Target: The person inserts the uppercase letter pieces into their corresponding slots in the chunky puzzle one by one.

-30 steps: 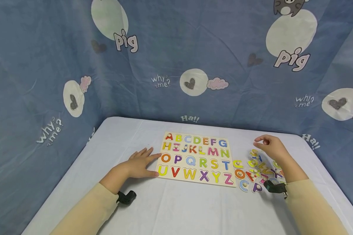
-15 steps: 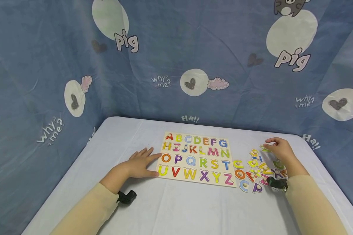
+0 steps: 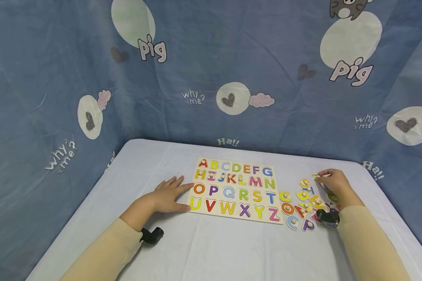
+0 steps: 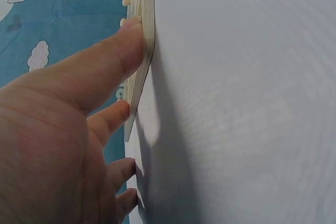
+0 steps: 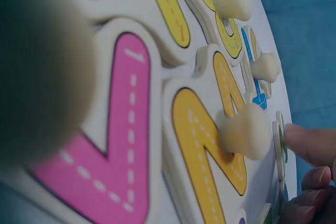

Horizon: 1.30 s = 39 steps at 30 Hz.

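My left hand [image 3: 167, 197] lies with spread fingers at the left edge of the wooden alphabet puzzle board [image 3: 236, 175]. In the left wrist view, its thumb and a fingertip touch the board's side [image 4: 148, 40]. The board's rows show coloured letters; the A and the H-to-M pieces there have knobs. Beyond the loose pile, my right hand [image 3: 334, 182] pinches a green letter piece [image 3: 315, 175], mostly hidden by the fingers. The right wrist view shows this piece [image 5: 279, 148] nearly edge-on at the fingertips [image 5: 304, 142].
Loose knobbed letter pieces lie right of the board, among them an orange O [image 3: 287, 208], a light-blue C [image 3: 292, 223] and a purple P [image 3: 308, 225]. Some are hidden under the right forearm. A blue patterned cloth [image 3: 197, 58] hangs behind the white table [image 3: 232, 253].
My right hand first moved right, uncovering the green letter piece, then came back slightly left and down onto it with its fingertips. My left hand has stayed at the board's edge.
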Tool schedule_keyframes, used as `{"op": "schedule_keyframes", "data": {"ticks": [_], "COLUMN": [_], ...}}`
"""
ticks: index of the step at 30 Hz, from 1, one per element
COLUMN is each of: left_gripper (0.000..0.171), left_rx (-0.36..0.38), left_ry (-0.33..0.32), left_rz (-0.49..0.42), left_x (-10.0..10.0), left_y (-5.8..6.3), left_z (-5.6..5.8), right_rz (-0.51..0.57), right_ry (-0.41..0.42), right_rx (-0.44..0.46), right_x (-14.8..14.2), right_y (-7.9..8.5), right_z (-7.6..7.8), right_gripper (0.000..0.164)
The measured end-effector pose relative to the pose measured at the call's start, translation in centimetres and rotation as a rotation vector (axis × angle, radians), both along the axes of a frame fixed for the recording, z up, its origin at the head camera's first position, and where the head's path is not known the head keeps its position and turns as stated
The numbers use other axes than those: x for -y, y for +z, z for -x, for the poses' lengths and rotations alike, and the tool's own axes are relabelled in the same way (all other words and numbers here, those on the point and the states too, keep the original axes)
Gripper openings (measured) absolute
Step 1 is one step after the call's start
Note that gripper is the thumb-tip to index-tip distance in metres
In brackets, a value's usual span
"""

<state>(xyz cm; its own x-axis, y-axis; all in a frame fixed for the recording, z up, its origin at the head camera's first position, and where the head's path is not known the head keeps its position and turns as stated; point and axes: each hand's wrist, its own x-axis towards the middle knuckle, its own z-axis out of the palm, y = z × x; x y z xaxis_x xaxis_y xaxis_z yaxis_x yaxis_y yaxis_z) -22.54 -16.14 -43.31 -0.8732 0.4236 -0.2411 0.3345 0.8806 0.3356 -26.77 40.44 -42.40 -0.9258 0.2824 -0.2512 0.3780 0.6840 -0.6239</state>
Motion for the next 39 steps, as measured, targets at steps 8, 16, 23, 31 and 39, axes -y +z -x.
{"op": "schedule_keyframes", "data": {"ticks": [8, 16, 23, 31, 39], "left_gripper": [0.089, 0.088, 0.088, 0.087, 0.088], "left_rx": [0.005, 0.002, -0.001, 0.01, 0.021], "left_ry": [0.0, 0.001, 0.003, 0.003, -0.007], "left_rz": [0.013, 0.006, 0.005, 0.016, 0.0], "left_x": [0.1, 0.1, 0.1, -0.1, -0.1], "left_y": [0.0, -0.1, -0.2, 0.0, 0.3], "left_z": [0.0, 0.1, 0.1, 0.0, -0.1], "right_rz": [-0.029, -0.032, -0.048, -0.009, 0.044], "right_ry": [0.04, 0.065, 0.206, 0.304, 0.467], "right_rx": [-0.011, 0.028, -0.03, -0.112, -0.117], "right_x": [0.0, 0.4, 1.3, 4.6, 8.6], "right_y": [-0.1, 0.5, 1.9, 3.7, 4.3], "right_z": [0.1, -0.1, -0.6, -1.5, -1.0], "right_gripper": [0.032, 0.031, 0.039, 0.036, 0.03]}}
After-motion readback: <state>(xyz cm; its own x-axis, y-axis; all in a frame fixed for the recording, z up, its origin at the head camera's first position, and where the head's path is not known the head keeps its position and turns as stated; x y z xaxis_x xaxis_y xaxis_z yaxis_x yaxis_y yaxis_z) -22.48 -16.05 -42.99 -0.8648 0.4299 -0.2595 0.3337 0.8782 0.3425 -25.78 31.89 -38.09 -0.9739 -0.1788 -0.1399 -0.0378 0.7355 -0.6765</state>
